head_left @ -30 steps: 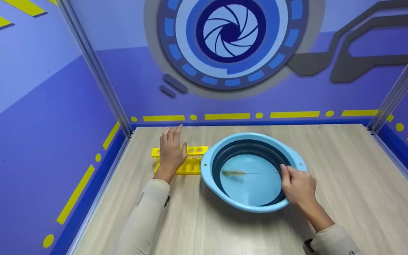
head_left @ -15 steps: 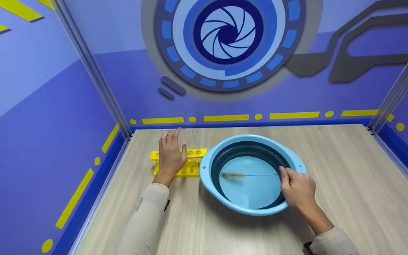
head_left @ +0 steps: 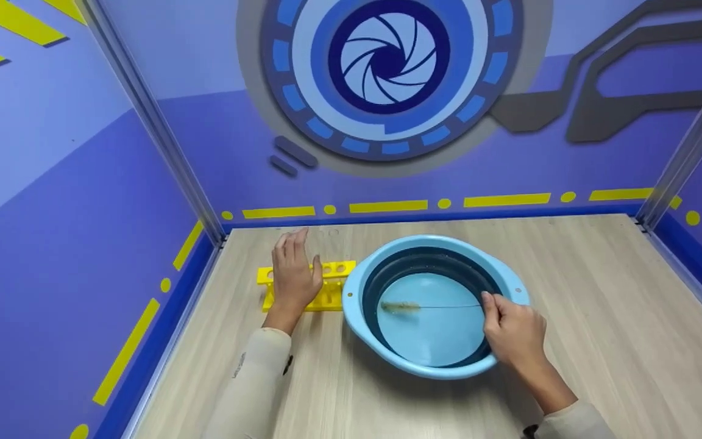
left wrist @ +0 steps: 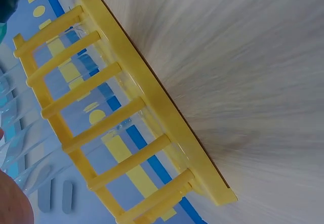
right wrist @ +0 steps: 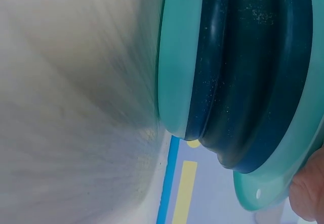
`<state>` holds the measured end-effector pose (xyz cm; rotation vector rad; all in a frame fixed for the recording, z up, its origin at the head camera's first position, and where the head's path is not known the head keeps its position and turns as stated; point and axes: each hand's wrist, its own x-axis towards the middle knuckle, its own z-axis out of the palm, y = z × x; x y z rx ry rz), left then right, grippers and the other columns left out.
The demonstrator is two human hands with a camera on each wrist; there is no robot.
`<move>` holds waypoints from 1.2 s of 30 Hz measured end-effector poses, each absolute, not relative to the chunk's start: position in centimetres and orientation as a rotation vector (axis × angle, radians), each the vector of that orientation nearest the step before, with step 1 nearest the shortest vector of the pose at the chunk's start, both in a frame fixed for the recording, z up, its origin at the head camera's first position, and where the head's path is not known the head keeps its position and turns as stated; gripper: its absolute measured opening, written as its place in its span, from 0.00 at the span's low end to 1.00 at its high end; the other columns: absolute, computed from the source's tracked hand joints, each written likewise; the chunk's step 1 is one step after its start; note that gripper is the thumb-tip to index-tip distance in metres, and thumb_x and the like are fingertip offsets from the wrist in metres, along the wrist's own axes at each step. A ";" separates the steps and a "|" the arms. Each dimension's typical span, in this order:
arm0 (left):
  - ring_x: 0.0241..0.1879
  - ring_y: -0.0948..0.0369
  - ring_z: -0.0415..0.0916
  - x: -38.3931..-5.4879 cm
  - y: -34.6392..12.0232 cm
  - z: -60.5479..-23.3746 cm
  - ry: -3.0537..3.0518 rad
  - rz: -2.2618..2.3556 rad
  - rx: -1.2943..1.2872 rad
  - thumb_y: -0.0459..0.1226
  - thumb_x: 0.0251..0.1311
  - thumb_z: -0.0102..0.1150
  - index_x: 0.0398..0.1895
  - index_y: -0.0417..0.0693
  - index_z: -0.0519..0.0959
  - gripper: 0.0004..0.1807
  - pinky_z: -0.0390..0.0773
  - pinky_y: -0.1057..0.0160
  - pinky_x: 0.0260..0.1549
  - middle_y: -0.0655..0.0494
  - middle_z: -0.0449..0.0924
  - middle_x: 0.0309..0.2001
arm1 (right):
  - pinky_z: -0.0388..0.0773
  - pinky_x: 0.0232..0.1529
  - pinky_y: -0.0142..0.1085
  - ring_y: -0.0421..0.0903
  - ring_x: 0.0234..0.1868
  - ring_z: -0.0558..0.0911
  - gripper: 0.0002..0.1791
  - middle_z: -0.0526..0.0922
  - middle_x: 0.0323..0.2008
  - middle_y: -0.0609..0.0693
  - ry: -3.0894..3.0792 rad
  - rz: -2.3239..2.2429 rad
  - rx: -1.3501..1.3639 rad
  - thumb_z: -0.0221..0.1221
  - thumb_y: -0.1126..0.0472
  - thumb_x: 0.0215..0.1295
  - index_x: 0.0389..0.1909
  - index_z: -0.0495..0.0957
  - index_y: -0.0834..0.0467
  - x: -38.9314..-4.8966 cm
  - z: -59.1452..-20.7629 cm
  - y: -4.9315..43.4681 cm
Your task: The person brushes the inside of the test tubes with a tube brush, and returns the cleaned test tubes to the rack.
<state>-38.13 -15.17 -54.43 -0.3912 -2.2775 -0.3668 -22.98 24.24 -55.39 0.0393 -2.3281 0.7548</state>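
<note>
In the head view my right hand (head_left: 515,326) pinches the thin wire handle of a test tube brush (head_left: 401,306) at the right side of a blue basin (head_left: 425,370). The brush's tan bristles lie over the basin's floor, pointing left. My left hand (head_left: 295,274) is at the yellow test tube rack (head_left: 340,268), its fingers stretched toward the back wall and its thumb apart. Several clear test tubes (left wrist: 38,148) stand in the rack in the left wrist view, close to the thumb. Whether the hand touches them cannot be told. Part of the rack is hidden behind this hand.
The basin has dark collapsible walls (right wrist: 253,72) and stands against the rack's right end. Faint clear round shapes (head_left: 334,232) show behind the rack near the back edge. Blue-purple walls (head_left: 205,152) bound the wooden table (head_left: 619,317) at the back and sides.
The whole scene sits slightly lower in the head view, as the camera tilts up. Both hands, the brush, the rack and the basin keep nearly the same places relative to each other.
</note>
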 end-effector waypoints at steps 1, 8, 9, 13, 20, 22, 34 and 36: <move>0.71 0.46 0.65 -38.1 -15.1 -54.4 -2.279 -0.365 -0.388 0.38 0.67 0.69 0.76 0.44 0.65 0.37 0.67 0.46 0.74 0.44 0.73 0.67 | 0.52 0.21 0.32 0.36 0.14 0.60 0.28 0.58 0.11 0.40 -2.332 0.754 0.038 0.61 0.60 0.78 0.13 0.67 0.49 -23.0 -55.3 24.3; 0.71 0.46 0.65 -37.7 -15.1 -54.2 -2.311 -0.395 -0.375 0.40 0.72 0.61 0.77 0.44 0.65 0.33 0.67 0.45 0.74 0.44 0.73 0.68 | 0.53 0.21 0.31 0.35 0.14 0.59 0.29 0.58 0.11 0.39 -2.335 0.755 0.042 0.61 0.60 0.78 0.13 0.66 0.49 -23.0 -55.4 24.3; 0.72 0.46 0.65 -37.6 -15.1 -54.2 -2.316 -0.404 -0.372 0.41 0.72 0.60 0.77 0.44 0.65 0.33 0.67 0.45 0.74 0.44 0.73 0.68 | 0.53 0.21 0.31 0.35 0.14 0.59 0.29 0.58 0.11 0.39 -2.335 0.756 0.042 0.61 0.60 0.78 0.13 0.66 0.49 -23.0 -55.5 24.3; 0.72 0.45 0.65 -37.4 -15.2 -54.0 -2.332 -0.418 -0.369 0.42 0.72 0.57 0.78 0.45 0.64 0.33 0.67 0.44 0.75 0.44 0.73 0.69 | 0.53 0.21 0.31 0.34 0.14 0.60 0.28 0.59 0.11 0.38 -2.335 0.760 0.047 0.62 0.60 0.77 0.13 0.66 0.49 -22.9 -55.6 24.2; 0.69 0.45 0.67 -37.8 -15.0 -53.8 -2.319 -0.413 -0.373 0.48 0.74 0.60 0.74 0.46 0.68 0.31 0.68 0.45 0.72 0.44 0.76 0.64 | 0.53 0.21 0.31 0.35 0.14 0.61 0.28 0.59 0.11 0.39 -2.334 0.761 0.048 0.61 0.60 0.78 0.13 0.67 0.49 -23.0 -55.5 24.4; 0.67 0.45 0.68 -37.9 -14.9 -53.6 -2.323 -0.395 -0.372 0.48 0.74 0.61 0.73 0.45 0.70 0.30 0.70 0.45 0.71 0.44 0.76 0.61 | 0.53 0.21 0.31 0.35 0.14 0.60 0.28 0.58 0.11 0.39 -2.329 0.753 0.051 0.62 0.60 0.77 0.13 0.68 0.49 -23.1 -55.5 24.4; 0.59 0.46 0.72 -38.2 -14.9 -51.1 -2.439 -0.483 -0.380 0.52 0.73 0.63 0.60 0.50 0.82 0.21 0.73 0.46 0.62 0.47 0.82 0.53 | 0.53 0.21 0.31 0.35 0.15 0.61 0.27 0.59 0.11 0.40 -2.336 0.756 0.048 0.62 0.60 0.77 0.13 0.69 0.50 -23.0 -55.4 24.4; 0.58 0.46 0.71 -38.3 -14.7 -50.8 -2.439 -0.551 -0.363 0.51 0.72 0.65 0.57 0.50 0.83 0.19 0.72 0.45 0.61 0.48 0.82 0.52 | 0.54 0.21 0.31 0.35 0.15 0.61 0.27 0.60 0.11 0.40 -2.346 0.764 0.042 0.61 0.60 0.78 0.13 0.69 0.50 -23.0 -55.4 24.5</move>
